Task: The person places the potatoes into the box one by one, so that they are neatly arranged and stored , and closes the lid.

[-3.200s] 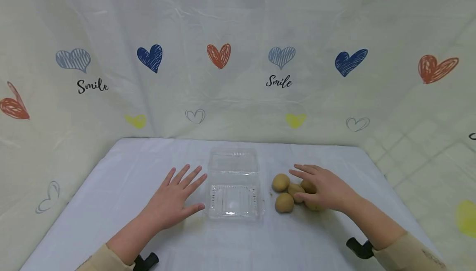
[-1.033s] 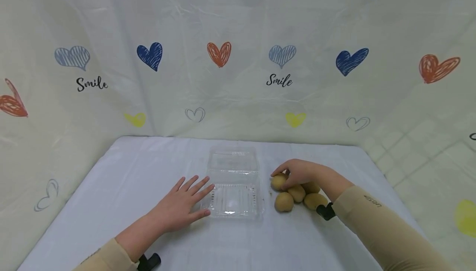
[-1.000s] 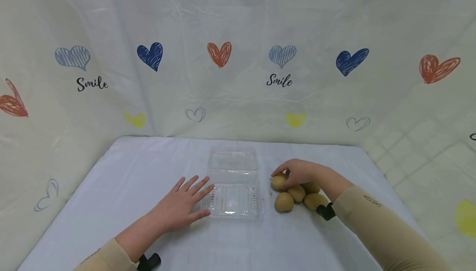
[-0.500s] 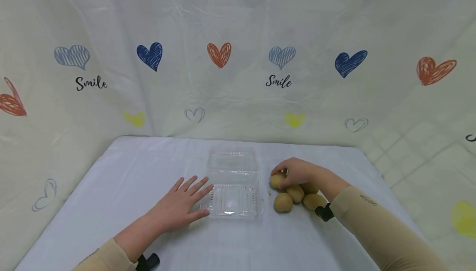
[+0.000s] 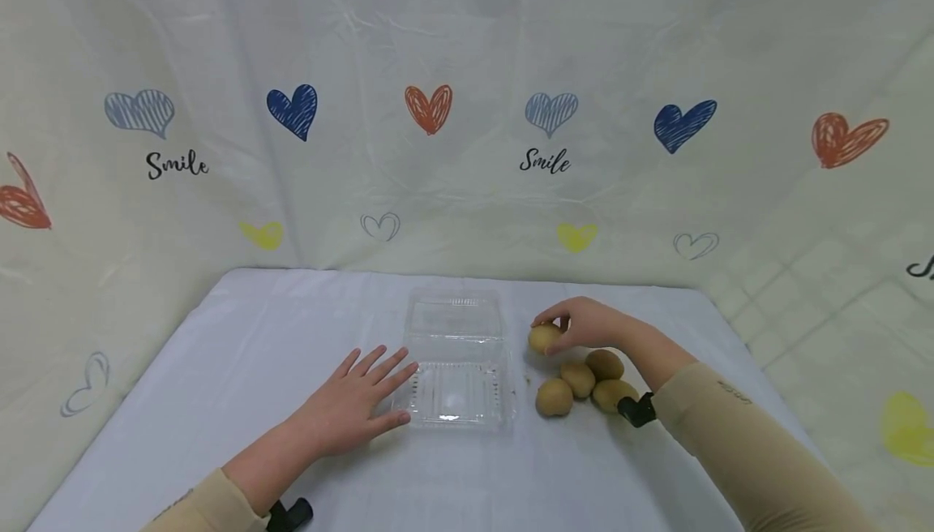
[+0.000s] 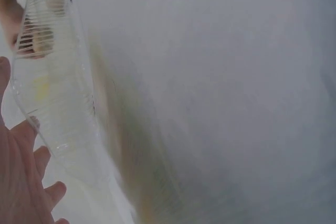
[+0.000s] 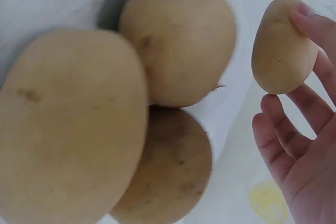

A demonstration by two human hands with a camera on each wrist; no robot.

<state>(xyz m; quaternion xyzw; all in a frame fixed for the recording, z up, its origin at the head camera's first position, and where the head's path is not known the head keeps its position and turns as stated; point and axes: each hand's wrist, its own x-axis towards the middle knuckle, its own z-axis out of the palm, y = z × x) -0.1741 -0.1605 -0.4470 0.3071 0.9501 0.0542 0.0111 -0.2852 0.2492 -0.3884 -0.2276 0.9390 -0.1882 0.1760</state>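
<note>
My right hand [image 5: 589, 323] pinches a small tan potato [image 5: 544, 339] between thumb and fingers, apart from the others. In the right wrist view the held potato [image 7: 283, 48] shows at upper right, with the thumb on its side. Several potatoes [image 5: 578, 379] lie grouped on the white cloth below that hand. My left hand [image 5: 350, 404] is spread with straight fingers at the left edge of a clear plastic clamshell box [image 5: 456, 394]. The box stands with its lid laid back and nothing in its base. In the left wrist view the fingers of the left hand [image 6: 23, 166] are beside the box wall [image 6: 63, 108].
A white cloth [image 5: 292, 329] covers the table, whose far edge meets a pale curtain [image 5: 474, 29] printed with hearts. Small dark specks lie between the box and the potatoes. A black wrist camera [image 5: 638, 410] sits close to one potato.
My right hand came over from the right of the pile, took hold of the farthest potato and moved it up, away from the others. The left hand shifted slightly toward the box, then stayed.
</note>
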